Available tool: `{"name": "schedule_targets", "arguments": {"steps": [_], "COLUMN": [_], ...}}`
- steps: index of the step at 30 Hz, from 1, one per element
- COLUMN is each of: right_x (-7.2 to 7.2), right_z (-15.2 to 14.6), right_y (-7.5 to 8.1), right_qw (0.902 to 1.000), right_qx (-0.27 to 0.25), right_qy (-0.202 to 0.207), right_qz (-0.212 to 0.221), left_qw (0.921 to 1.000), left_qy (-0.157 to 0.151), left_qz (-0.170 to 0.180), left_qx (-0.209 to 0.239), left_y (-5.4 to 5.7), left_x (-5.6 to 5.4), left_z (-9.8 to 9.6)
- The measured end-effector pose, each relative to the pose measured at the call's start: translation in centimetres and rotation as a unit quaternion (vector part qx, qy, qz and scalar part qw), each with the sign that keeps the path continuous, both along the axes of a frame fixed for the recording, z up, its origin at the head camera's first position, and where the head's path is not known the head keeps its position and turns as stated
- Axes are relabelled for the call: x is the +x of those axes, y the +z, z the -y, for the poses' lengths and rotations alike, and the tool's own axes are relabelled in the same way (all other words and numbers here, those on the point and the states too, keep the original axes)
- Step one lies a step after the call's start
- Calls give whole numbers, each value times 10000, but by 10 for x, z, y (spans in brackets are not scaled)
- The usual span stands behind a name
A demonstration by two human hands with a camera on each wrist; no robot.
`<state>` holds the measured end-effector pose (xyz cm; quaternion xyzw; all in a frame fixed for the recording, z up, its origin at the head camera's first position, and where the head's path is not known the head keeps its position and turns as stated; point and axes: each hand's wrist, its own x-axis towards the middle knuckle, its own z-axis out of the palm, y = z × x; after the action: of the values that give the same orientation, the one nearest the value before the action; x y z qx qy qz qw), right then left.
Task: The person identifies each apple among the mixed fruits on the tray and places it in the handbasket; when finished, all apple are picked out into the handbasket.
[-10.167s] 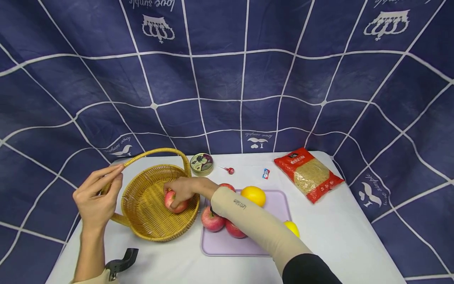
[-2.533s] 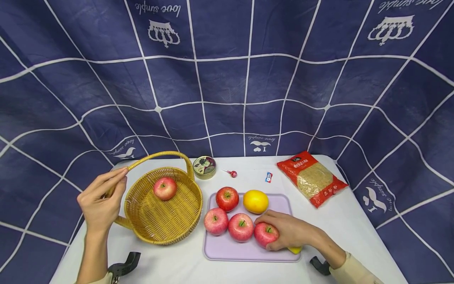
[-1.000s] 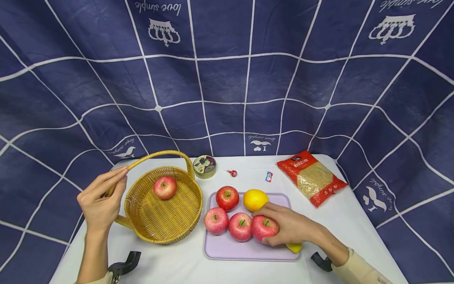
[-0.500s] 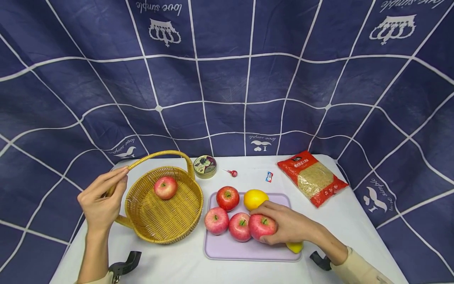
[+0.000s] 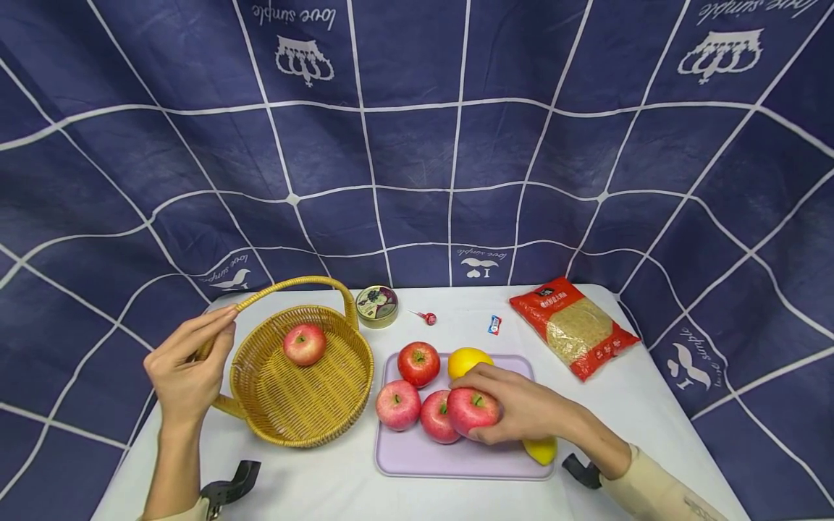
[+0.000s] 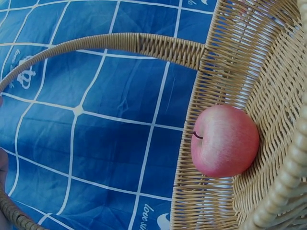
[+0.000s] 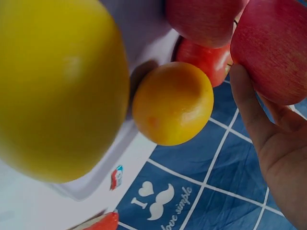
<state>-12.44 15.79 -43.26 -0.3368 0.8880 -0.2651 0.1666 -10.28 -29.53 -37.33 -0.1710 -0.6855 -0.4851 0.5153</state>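
My left hand [image 5: 192,365] pinches the arched handle [image 5: 306,281] of a round wicker basket [image 5: 300,427]. One pink-red apple [image 5: 304,344] lies inside it against the far wall, also large in the left wrist view. Over the lilac tray [image 5: 449,463], my right hand [image 5: 524,405] grips another apple [image 5: 470,411], thumb in front and fingers behind. That apple overlaps a neighbouring apple [image 5: 435,420] in the head view. Two more apples stand at the tray's left, one at the front [image 5: 398,405] and a redder one [image 5: 418,363] behind.
An orange-yellow fruit [image 5: 465,359] sits at the tray's back; a yellow fruit [image 5: 542,450] is at its right, partly behind the right hand. Along the table's back are a round tin [image 5: 376,305], a lollipop [image 5: 428,318], a small wrapped sweet [image 5: 494,324] and a red bag [image 5: 573,325].
Ten seconds ago the right hand held an apple inside the basket; that apple now lies there released. Since then the right hand has gripped another apple on the tray and shifted it left.
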Motion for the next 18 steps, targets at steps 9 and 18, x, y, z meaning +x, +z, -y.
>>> {"name": "schedule_targets", "arguments": {"steps": [9,18], "right_x": [-1,-5], "right_z": [9,19], "right_y": [5,10], "right_qw": [9996,9989], "right_qx": [-157,-249], "right_qy": [182,311], "right_qz": [-152,-226], "left_qw": [10000,10000], "left_qy": [-22,-44], "left_qz": [-3,13], "left_qx": [36,80], "left_y": [1,0], "left_x": [0,-1], "left_z": [0,0]}}
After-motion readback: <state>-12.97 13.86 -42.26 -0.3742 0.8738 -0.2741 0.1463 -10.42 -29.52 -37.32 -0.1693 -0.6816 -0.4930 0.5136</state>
